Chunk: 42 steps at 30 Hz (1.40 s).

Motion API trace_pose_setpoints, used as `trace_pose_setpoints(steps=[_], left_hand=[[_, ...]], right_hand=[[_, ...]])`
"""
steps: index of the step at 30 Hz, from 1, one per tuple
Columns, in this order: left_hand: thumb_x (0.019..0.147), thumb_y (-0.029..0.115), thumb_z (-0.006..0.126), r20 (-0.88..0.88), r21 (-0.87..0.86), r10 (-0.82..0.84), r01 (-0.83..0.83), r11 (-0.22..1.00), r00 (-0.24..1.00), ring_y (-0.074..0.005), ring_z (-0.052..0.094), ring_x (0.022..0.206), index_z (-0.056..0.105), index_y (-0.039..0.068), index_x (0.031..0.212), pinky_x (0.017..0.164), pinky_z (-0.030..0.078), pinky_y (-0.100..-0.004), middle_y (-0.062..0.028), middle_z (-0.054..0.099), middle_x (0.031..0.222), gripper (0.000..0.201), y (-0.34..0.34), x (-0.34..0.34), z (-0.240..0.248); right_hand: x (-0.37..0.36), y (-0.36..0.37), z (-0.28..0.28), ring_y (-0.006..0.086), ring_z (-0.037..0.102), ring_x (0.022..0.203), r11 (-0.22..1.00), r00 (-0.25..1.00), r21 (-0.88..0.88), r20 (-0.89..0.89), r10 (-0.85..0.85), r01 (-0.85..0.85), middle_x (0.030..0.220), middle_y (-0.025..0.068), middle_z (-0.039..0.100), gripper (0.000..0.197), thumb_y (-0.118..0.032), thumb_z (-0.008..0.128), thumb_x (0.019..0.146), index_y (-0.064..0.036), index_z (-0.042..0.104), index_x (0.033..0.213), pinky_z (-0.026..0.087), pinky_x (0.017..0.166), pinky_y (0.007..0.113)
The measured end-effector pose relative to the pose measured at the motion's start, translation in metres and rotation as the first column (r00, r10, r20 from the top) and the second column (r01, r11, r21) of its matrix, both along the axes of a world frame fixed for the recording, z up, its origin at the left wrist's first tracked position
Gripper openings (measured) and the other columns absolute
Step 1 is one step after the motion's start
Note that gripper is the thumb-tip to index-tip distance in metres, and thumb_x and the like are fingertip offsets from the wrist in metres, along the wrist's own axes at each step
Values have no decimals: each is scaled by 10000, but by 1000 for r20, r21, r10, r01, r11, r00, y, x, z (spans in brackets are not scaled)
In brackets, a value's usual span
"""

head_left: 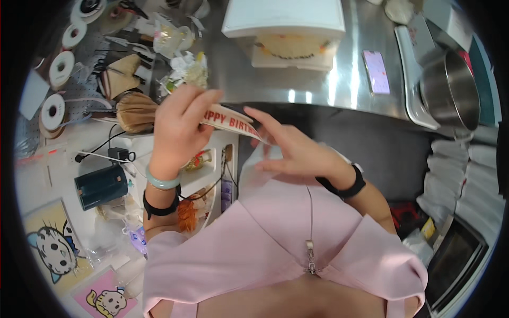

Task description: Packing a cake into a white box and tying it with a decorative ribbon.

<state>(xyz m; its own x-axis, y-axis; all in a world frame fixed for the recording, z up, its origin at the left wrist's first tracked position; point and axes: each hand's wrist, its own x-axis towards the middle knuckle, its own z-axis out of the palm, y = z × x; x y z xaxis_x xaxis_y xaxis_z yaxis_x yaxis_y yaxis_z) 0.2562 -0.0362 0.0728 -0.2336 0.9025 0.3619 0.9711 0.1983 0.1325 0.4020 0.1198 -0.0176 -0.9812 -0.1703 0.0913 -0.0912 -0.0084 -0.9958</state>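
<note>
My left hand (183,124), with a pale green bangle at its wrist, is closed on one end of a cream printed ribbon (230,122) with red lettering. The strip slopes down to the right in front of my body. At its other end is my right hand (299,148), with a black band on the wrist. Its thumb and index finger are spread apart, and the ribbon's end passes in among the fingers; whether they grip it is hard to see. Just left of my left hand is a brown pleated bundle (137,112).
Ahead on the steel counter (297,87) stand a white box (283,18) and a phone (377,71). A steel mixing bowl (450,90) is at the far right. Ribbon spools (61,69) line the left, above a dark green cylinder (101,186). White wrapped bundles (445,169) lie at right.
</note>
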Motion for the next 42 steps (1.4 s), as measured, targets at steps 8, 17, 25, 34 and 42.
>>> trace_pose_setpoints(steps=[8, 17, 25, 34, 42], left_hand=[[576, -22, 683, 411, 221, 180, -289, 931, 894, -244, 563, 717, 574, 23, 929, 626, 449, -298, -104, 532, 796, 372, -25, -22, -20], [738, -83, 619, 889, 454, -271, -777, 436, 368, -90, 563, 872, 494, 30, 978, 747, 471, -241, -31, 589, 919, 293, -10, 0, -61], [908, 60, 484, 682, 331, -730, -909, 252, 46, -187, 595, 954, 447, 10, 1157, 819, 501, -322, -107, 575, 1055, 257, -9, 24, -69], [770, 56, 671, 673, 631, 268, -724, 278, 689, -208, 447, 1142, 352, 68, 1271, 877, 440, -352, -104, 378, 1266, 594, -79, -10, -72], [717, -21, 692, 764, 551, 24, -672, 495, 644, -161, 540, 941, 355, 38, 1184, 774, 466, -277, -96, 489, 1081, 578, -180, -72, -80]], right_hand=[[-26, -2, 6, 302, 615, 819, 940, 961, 234, -184, -207, 247, 968, 163, 576, 339, -133, 646, 804, -32, 494, 1091, 486, 683, 317], [-63, -28, 26, 190, 499, 764, 853, 826, 225, -451, -337, 471, 1021, 126, 458, 366, -83, 664, 766, -28, 577, 1117, 432, 637, 268], [-82, -40, 18, 325, 501, 1036, 829, 717, 261, -662, -219, 495, 1190, 208, 451, 306, -97, 693, 740, -48, 633, 1035, 435, 822, 376], [-121, -66, 72, 288, 607, 746, 759, 837, 529, -546, -38, 379, 900, 132, 610, 243, -1, 659, 732, -27, 627, 972, 489, 635, 310], [-190, -153, 83, 264, 611, 709, 844, 797, 476, -595, 102, 248, 893, 130, 611, 284, -58, 696, 724, -22, 625, 998, 489, 604, 322]])
